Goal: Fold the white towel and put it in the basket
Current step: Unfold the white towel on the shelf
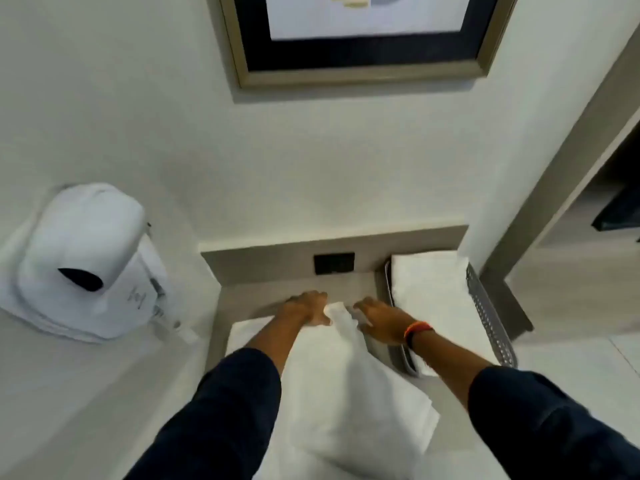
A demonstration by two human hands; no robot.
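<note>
A white towel [349, 386] lies on the grey countertop [346, 285] between my forearms, with a raised fold running from its far edge toward me. My left hand [306, 306] pinches the far edge of that fold from the left. My right hand [381, 320] holds the same far edge from the right; an orange and black band sits on that wrist. The perforated grey metal basket [491, 323] stands just right of my right hand. A folded white towel [429, 289] lies inside it.
A white hair dryer [86, 261] hangs in its wall holder at the left, above a white ledge [86, 375]. A black socket plate [334, 263] sits in the grey backsplash. A framed picture [363, 36] hangs above. An open doorway lies at the right.
</note>
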